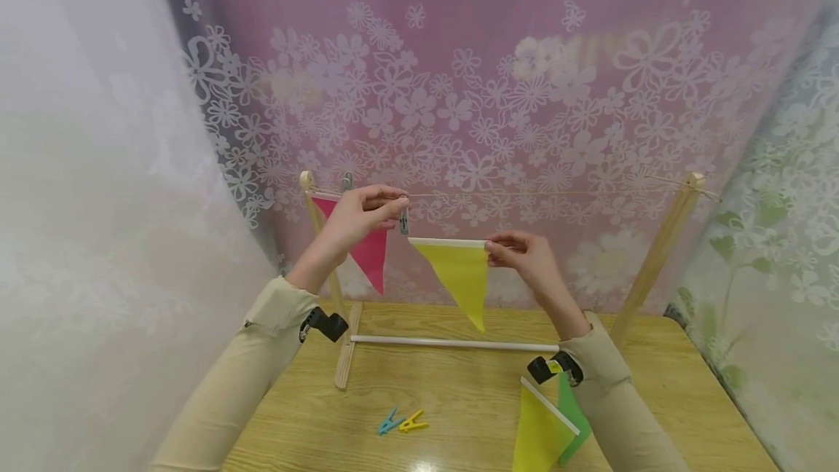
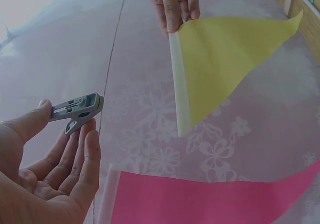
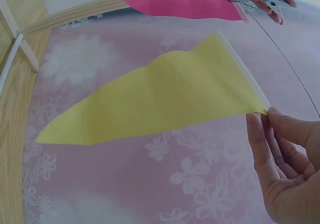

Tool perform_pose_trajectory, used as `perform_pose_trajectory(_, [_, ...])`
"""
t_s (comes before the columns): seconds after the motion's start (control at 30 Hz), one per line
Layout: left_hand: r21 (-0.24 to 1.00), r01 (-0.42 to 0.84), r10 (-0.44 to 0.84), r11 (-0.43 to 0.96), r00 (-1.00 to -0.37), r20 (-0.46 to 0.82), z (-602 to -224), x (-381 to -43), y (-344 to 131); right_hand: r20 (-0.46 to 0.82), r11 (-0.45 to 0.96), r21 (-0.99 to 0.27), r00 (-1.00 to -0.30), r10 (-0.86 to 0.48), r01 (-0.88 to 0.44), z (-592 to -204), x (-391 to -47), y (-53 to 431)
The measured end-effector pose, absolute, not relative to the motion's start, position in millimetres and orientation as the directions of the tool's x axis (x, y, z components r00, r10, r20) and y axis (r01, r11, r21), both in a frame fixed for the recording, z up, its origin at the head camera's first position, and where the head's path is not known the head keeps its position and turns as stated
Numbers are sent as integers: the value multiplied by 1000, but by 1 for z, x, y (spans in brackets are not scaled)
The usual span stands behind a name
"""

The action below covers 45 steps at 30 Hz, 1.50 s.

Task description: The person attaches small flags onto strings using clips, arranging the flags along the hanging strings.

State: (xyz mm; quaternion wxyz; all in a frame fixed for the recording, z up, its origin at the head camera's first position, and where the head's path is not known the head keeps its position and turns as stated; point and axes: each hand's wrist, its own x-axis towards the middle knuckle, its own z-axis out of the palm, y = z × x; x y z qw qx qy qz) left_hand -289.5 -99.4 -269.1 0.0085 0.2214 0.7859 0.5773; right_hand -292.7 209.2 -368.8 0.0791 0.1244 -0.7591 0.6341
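Observation:
My left hand point(image 1: 359, 221) pinches a grey clothespin point(image 2: 79, 109) between thumb and fingers, close to the string point(image 1: 524, 193). In the left wrist view the pin's handles lie against thumb and fingertips. My right hand point(image 1: 529, 259) pinches one upper corner of a yellow pennant point(image 1: 459, 275) with a white top band. That pennant hangs point down, its band just below the string in the head view. Left of it, a pink pennant point(image 1: 372, 257) hangs from the string, partly hidden behind my left hand. Another grey clothespin point(image 1: 347, 181) sits at its top.
Two wooden posts point(image 1: 645, 268) hold the string ends, and a white rod point(image 1: 452, 343) runs low between them. On the wooden table point(image 1: 314, 414) lie a blue clothespin point(image 1: 390, 422), a yellow clothespin point(image 1: 413, 422), another yellow pennant point(image 1: 534, 432) and a green pennant point(image 1: 572, 414). A flowered curtain point(image 1: 459, 57) hangs behind.

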Motion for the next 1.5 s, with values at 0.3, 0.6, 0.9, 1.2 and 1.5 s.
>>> perform_pose_trajectory(0.3, [884, 402, 359, 238, -882, 304, -248, -296, -91, 308, 162, -934, -948, -83, -318, -352, -294, 204])
perform_pose_trajectory(0.6, [893, 405, 322, 199, -887, 331, -238, -308, -85, 346, 172, -918, -934, -90, -357, -337, -297, 198])
perform_pose_trajectory(0.9, [901, 387, 283, 197, -902, 325, -231, -319, -78, 350, 125, -925, -933, -89, -359, -329, -300, 192])
perform_pose_trajectory(1.2, [887, 409, 294, 215, -893, 341, -227, -330, -65, 351, 100, -929, -933, -76, -357, -324, -306, 189])
perform_pose_trajectory(1.5, [863, 425, 341, 275, -882, 326, -229, -340, -55, 365, 87, -925, -928, -72, -371, -321, -312, 188])
